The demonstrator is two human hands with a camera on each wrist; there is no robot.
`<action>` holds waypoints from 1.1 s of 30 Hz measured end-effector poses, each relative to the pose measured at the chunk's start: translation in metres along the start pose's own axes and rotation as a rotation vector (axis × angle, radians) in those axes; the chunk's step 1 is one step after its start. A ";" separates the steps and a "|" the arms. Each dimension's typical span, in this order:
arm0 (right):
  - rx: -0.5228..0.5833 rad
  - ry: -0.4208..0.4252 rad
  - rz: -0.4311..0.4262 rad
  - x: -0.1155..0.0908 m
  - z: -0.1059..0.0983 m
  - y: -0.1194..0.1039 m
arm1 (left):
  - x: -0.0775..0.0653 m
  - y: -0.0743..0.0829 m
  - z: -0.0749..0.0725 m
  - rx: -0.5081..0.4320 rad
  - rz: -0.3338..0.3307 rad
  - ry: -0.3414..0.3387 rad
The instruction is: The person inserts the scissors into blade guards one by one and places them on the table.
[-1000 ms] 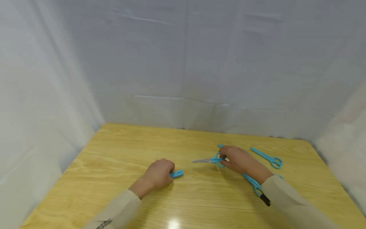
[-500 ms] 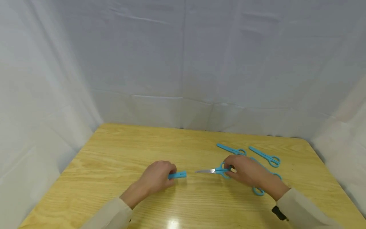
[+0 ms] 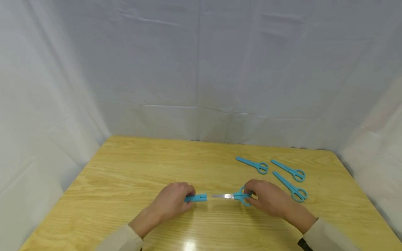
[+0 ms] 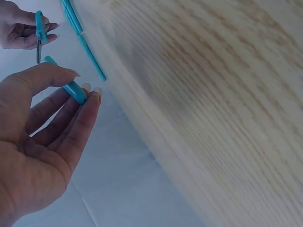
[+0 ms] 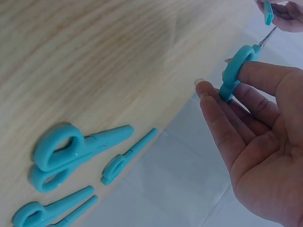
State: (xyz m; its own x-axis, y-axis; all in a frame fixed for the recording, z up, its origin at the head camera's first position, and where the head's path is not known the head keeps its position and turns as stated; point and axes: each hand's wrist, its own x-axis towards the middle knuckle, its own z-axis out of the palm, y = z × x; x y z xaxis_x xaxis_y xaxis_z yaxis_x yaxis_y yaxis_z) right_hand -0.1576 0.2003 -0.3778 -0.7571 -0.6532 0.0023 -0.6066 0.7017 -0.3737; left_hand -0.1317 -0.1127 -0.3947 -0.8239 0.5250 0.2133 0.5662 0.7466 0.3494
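Observation:
My left hand (image 3: 172, 200) pinches a blue blade cover (image 3: 196, 198) between thumb and fingers, its slotted end facing right. In the left wrist view, the thumb lies on one side of the cover (image 4: 75, 91) and fingertips on the other. My right hand (image 3: 270, 198) holds a pair of scissors (image 3: 241, 196) by the blue finger loops. Their bare metal blades are closed together and point left at the cover's slotted end, in line with it and a small gap apart. In the right wrist view, fingers and thumb grip the handle loop (image 5: 235, 68).
Three more blue scissors with covered blades lie on the wooden table (image 3: 141, 157) to the right: one at the back (image 3: 252, 164), one farther right (image 3: 288, 170), and one near my right hand (image 3: 290, 186). Pale sheeting (image 3: 201, 69) hangs behind the table and at both sides.
My right hand has come nearer to me with the scissors, uncovering the pairs behind it. The cover has moved slightly right and nearer to me. Blades and cover are now lined up, their gap narrower.

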 end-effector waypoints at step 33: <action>-0.001 0.029 0.022 -0.005 0.029 -0.005 | -0.006 0.007 0.015 -0.004 0.019 -0.043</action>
State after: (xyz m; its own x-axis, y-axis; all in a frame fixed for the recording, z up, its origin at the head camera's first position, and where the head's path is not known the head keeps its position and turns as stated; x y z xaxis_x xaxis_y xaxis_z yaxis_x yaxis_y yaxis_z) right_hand -0.1432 0.1914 -0.4030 -0.7769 -0.6293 0.0211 -0.5901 0.7159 -0.3731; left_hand -0.1227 -0.1045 -0.4069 -0.8112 0.5561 0.1807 0.5815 0.7347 0.3494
